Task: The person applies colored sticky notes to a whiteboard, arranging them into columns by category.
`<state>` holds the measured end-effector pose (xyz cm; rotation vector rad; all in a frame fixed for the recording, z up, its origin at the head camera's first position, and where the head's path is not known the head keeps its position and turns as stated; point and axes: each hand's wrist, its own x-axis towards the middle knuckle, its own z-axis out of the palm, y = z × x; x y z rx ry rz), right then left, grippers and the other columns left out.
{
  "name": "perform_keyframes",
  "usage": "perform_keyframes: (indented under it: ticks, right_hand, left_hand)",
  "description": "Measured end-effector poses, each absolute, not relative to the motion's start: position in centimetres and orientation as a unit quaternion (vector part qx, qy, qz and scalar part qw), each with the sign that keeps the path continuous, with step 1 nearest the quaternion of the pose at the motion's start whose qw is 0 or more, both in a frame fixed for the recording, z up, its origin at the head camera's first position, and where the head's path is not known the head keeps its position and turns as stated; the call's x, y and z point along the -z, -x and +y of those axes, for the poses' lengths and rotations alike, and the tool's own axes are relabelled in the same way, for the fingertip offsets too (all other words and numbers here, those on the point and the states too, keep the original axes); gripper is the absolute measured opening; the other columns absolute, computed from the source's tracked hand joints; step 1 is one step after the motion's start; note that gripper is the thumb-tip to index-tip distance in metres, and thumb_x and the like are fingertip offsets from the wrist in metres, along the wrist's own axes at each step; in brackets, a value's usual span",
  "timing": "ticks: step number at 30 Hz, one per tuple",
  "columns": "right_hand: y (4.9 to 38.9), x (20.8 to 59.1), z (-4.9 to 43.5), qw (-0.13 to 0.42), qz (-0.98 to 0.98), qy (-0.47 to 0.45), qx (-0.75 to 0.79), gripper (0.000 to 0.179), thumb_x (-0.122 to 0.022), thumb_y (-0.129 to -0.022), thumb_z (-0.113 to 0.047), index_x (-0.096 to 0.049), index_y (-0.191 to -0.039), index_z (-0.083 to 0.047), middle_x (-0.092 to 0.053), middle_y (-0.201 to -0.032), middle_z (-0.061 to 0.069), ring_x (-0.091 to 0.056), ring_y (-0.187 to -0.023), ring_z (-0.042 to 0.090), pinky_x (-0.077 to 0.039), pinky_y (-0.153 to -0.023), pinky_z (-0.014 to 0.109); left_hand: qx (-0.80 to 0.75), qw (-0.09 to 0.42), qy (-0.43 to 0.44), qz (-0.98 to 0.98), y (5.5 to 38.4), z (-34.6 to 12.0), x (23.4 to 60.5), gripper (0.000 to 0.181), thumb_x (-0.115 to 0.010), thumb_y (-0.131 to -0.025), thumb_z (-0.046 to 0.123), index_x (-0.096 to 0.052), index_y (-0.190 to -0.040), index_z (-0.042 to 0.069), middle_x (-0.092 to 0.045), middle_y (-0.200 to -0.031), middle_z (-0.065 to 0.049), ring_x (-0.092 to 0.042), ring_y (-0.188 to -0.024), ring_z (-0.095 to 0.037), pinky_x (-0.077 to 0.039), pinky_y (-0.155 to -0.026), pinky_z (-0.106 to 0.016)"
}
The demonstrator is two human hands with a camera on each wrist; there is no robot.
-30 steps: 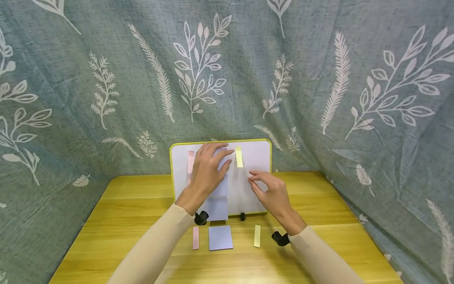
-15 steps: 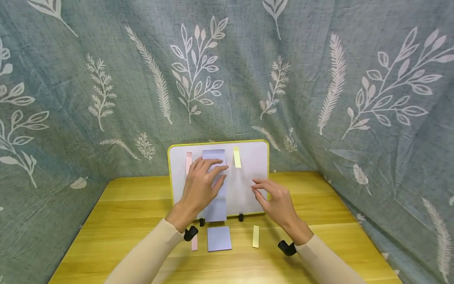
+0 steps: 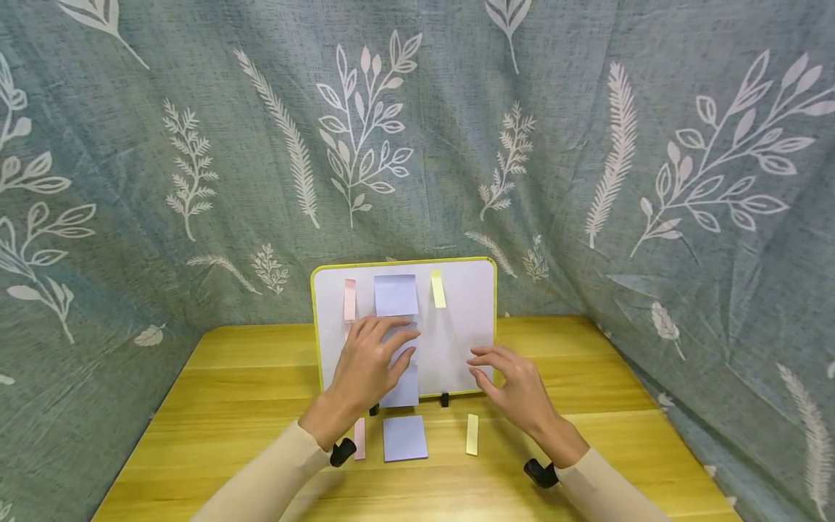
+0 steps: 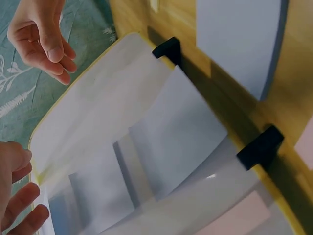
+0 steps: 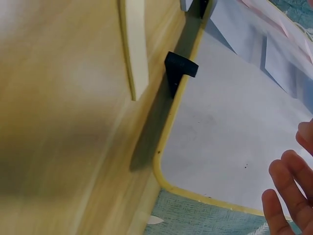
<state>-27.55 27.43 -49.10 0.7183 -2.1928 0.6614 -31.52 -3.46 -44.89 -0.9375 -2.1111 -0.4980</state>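
Note:
A white board with a yellow rim (image 3: pixel 466 326) leans upright on black stand feet (image 3: pixel 445 399). Down its middle run several blue sticky notes (image 3: pixel 395 293), one below another. A pink sticky strip (image 3: pixel 350 299) is stuck left of them and a yellow sticky strip (image 3: pixel 438 290) to the right. My left hand (image 3: pixel 372 359), fingers loosely bent with nothing in them, hovers before the blue column and hides part of it. Near the board's lower right stands my right hand (image 3: pixel 515 380), its fingers relaxed, thumb and fingertips apart, holding nothing.
On the wooden table (image 3: pixel 248 406) before the board lie a blue sticky note pad (image 3: pixel 404 438), a pink strip pad (image 3: pixel 360 438), partly behind the left wrist, and a yellow strip pad (image 3: pixel 472 435). A leaf-patterned curtain (image 3: pixel 417 145) hangs behind.
My left hand has drawn down and slightly left from the top of the board, uncovering the top blue note. My right hand has moved down and right, its fingers spreading a little.

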Motion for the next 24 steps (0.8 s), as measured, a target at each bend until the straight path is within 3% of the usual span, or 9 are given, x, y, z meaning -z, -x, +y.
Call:
perform_keyframes:
  ticks: [9, 24]
  right_hand:
    - [26.8, 50.4, 27.8, 0.319, -0.865, -0.289, -0.258, 0.020, -0.095, -0.095, -0.005, -0.088, -0.114, -0.007, -0.087, -0.124, 0.014, -0.087, -0.107, 0.033, -0.073, -0.087, 0.052]
    - [25.7, 52.1, 28.7, 0.185, -0.901, -0.300, -0.255, 0.024, -0.093, -0.102, -0.015, -0.088, -0.125, -0.012, -0.084, -0.134, 0.009, -0.084, -0.119, 0.028, -0.071, -0.100, 0.050]
  left_hand:
    - [0.153, 0.357, 0.400, -0.830, 30.6, -3.5, 47.0, 0.025, -0.092, -0.103, 0.026, -0.087, -0.128, 0.025, -0.083, -0.134, 0.000, -0.080, -0.122, -0.024, -0.062, -0.115, -0.053]
    - [0.140, 0.243, 0.445, -0.851, 29.3, -2.4, 49.4, 0.025, -0.086, -0.109, 0.033, -0.087, -0.133, 0.026, -0.081, -0.137, 0.004, -0.077, -0.126, -0.020, -0.062, -0.112, -0.047]
